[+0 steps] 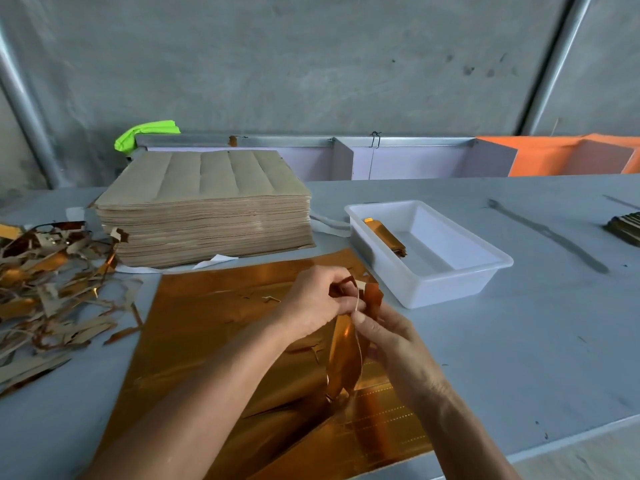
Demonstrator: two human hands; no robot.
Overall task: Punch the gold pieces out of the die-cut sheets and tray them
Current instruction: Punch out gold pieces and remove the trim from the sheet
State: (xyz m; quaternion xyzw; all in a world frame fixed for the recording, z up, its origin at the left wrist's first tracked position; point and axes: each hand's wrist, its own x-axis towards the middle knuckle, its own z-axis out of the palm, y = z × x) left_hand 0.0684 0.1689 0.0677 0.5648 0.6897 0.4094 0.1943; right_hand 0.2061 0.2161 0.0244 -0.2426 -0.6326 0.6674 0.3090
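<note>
A gold die-cut sheet (207, 334) lies flat on the grey table in front of me, torn along its right side. My left hand (311, 299) and my right hand (391, 337) meet above its right part, both pinching a loose gold strip (344, 358) that stands up from the sheet and curls at its top. To the right stands a white plastic tray (485, 271) with a small stack of gold pieces (388, 235) leaning against its left inner wall.
A thick stack of sheets, brown backs up (207, 209), stands behind the gold sheet. Torn gold and brown scrap (45, 289) is heaped at the left. Another dark stack (627, 226) lies at the far right edge. The table's front edge runs close on the right.
</note>
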